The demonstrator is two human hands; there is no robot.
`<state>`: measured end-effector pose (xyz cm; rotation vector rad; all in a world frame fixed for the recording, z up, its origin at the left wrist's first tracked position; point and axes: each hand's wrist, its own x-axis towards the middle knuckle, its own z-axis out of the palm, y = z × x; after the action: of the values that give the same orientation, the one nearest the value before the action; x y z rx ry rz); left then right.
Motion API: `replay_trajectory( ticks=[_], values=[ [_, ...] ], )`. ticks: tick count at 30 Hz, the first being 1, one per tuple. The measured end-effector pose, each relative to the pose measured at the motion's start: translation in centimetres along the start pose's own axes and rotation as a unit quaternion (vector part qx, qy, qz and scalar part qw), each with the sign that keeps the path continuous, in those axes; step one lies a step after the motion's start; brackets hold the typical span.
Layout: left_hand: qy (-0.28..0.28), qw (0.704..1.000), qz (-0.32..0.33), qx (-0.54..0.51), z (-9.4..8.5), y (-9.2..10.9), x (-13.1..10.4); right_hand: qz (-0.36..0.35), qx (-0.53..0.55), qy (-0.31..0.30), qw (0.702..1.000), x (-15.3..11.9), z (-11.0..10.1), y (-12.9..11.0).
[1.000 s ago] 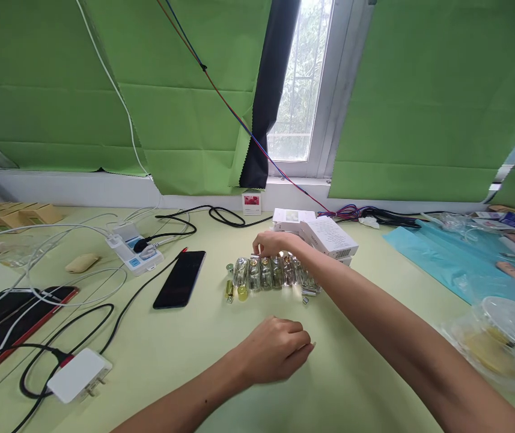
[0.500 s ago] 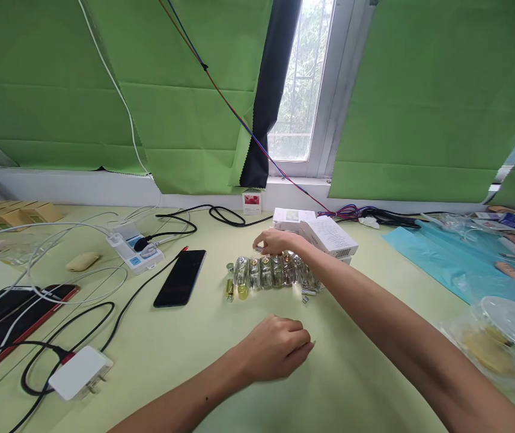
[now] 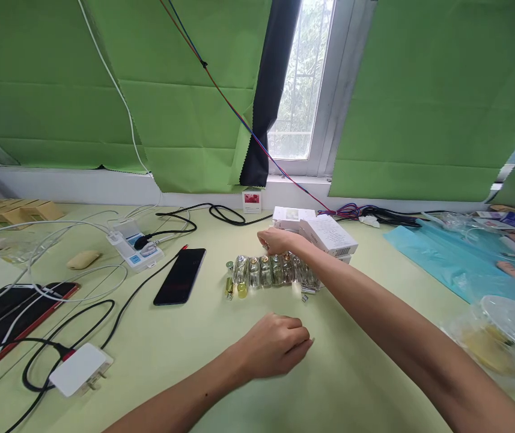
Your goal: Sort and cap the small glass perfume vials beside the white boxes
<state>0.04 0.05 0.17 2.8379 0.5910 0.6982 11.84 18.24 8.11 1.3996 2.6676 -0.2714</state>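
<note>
My right hand (image 3: 277, 240) reaches over to the far side of a row of small glass bottles (image 3: 265, 272). Its fingers are pinched around a small silvery piece (image 3: 267, 246), too small to tell its kind. The bottles stand side by side, some with gold-coloured necks; my forearm hides part of the row's right end. My left hand (image 3: 279, 345) rests on the table in front of the bottles, fingers curled closed, with nothing visible in it. Between the hand and the row lie a gold cap (image 3: 242, 290), a gold cylinder (image 3: 229, 286) and small silvery parts (image 3: 306, 290).
White boxes (image 3: 329, 234) stand behind my right forearm. A black phone (image 3: 180, 276) lies left of the bottles, near a power strip (image 3: 135, 249) and tangled cables. A white charger (image 3: 81, 369) is at the front left. Blue plastic (image 3: 423, 258) and a clear-lidded container (image 3: 494, 343) are on the right.
My right hand has moved slightly to the right and up, away from the bottles, with the small silvery piece at its fingertips. My left hand stays in place.
</note>
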Motion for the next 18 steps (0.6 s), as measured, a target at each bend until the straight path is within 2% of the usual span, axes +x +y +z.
replay_trajectory(
  ticks=[7,18],
  values=[
    [0.004,1.0,0.0,0.002,-0.24,0.12,0.01,0.009,-0.012,0.014,1.0,-0.21,0.33,-0.23],
    [0.001,1.0,0.004,-0.002,-0.02,0.01,-0.03,0.008,-0.025,-0.066,0.997,-0.03,-0.09,-0.31]
  ],
)
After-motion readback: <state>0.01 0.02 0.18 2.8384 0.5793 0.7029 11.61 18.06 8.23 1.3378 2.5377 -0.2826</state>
